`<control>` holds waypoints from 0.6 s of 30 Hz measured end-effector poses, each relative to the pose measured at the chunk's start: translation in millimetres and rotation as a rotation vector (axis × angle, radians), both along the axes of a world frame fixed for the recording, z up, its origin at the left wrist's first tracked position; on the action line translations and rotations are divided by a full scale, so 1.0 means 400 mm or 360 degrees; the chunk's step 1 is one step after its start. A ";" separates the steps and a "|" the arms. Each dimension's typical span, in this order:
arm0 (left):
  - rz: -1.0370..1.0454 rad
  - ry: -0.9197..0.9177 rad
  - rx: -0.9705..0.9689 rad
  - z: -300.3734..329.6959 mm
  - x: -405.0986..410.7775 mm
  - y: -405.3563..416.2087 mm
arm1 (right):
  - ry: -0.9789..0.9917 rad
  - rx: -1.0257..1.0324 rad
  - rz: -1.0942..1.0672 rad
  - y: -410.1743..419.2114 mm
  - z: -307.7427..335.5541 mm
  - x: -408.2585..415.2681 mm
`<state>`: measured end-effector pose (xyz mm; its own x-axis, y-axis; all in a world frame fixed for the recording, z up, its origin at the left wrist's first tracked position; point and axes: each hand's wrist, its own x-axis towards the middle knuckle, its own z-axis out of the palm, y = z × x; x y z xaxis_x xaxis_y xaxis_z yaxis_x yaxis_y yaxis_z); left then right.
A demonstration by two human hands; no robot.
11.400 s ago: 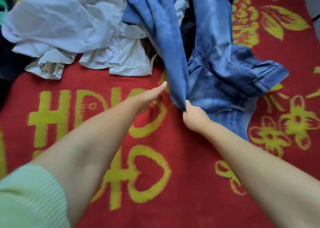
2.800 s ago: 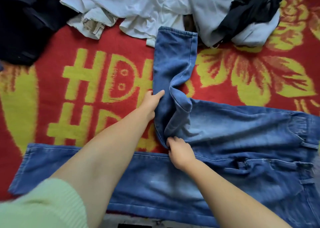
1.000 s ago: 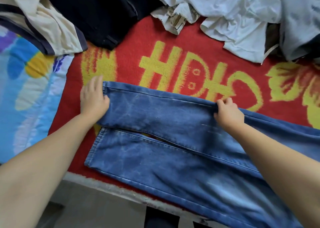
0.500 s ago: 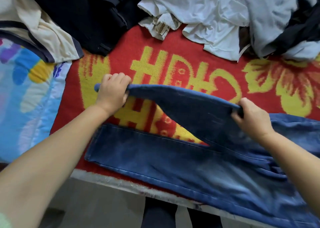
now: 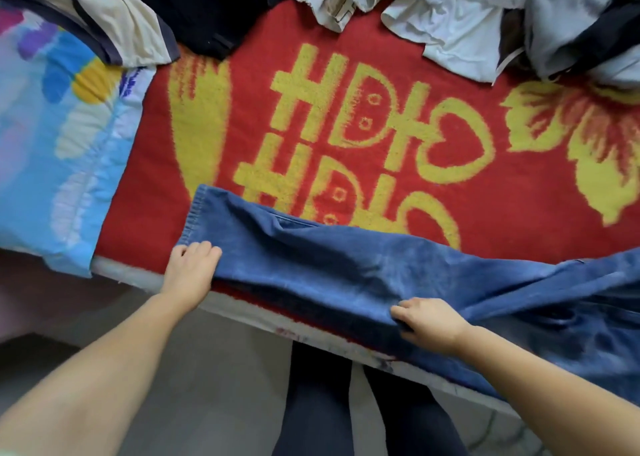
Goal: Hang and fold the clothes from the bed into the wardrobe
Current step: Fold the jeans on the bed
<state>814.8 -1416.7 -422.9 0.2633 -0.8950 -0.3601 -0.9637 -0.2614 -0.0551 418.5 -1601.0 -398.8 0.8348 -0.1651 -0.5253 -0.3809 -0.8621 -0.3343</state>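
Observation:
Blue jeans [image 5: 346, 265] lie along the near edge of the bed, one leg folded over the other, hems pointing left. My left hand [image 5: 190, 270] grips the near corner of the hem end. My right hand [image 5: 427, 320] pinches the near edge of the legs about midway along. The waist end runs off to the right and hangs partly over the bed's edge. A red blanket with yellow letters and flowers [image 5: 311, 74] covers the bed under the jeans.
A heap of white and pale grey clothes [image 5: 467, 15] lies at the far right. A black garment [image 5: 214, 5] and a cream one with dark trim [image 5: 114, 22] sit at the far left. A light blue patterned quilt [image 5: 59, 144] lies left. Floor and my dark-trousered legs [image 5: 346, 403] are below.
The far leg, lifted half a second ago, has been brought down over the near leg. Both hands moved toward the bed's near edge with it.

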 end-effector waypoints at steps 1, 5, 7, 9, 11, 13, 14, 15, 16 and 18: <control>0.0010 -0.0010 0.0056 0.001 -0.001 0.002 | 0.0035 0.0028 -0.0001 0.008 0.001 0.001; 0.0043 -0.0153 0.0640 0.013 -0.032 0.001 | 0.0405 0.0131 -0.0027 0.029 0.014 0.023; 0.0068 -0.0175 0.0957 0.028 -0.047 -0.035 | 0.0502 0.0192 -0.0050 0.036 0.019 0.033; 0.0040 -0.0152 0.1213 0.040 -0.064 -0.085 | 0.0450 0.0240 -0.0185 0.037 0.026 0.030; -0.0076 -0.0101 0.1380 0.059 -0.104 -0.167 | 0.0185 0.0176 -0.0444 0.010 0.049 0.006; -0.0180 0.0002 0.1303 0.083 -0.191 -0.269 | -0.0108 0.0060 -0.0717 -0.051 0.072 -0.050; -0.0230 0.0078 0.1166 0.096 -0.255 -0.321 | -0.0229 -0.0006 -0.0856 -0.091 0.080 -0.093; -0.0289 0.0178 0.0968 0.098 -0.349 -0.385 | -0.0304 -0.0095 -0.0992 -0.145 0.093 -0.167; -0.0306 0.0316 0.0786 0.104 -0.431 -0.430 | -0.0346 -0.0182 -0.1094 -0.195 0.103 -0.226; -0.0327 0.0629 0.0505 0.118 -0.603 -0.495 | -0.0345 -0.0359 -0.1249 -0.300 0.137 -0.341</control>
<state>573.7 -1614.8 -375.9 -0.1157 -0.7448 -0.6571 -0.9564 -0.0950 0.2760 282.1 -1720.9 -343.9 0.5127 -0.8209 -0.2516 -0.8444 -0.4291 -0.3206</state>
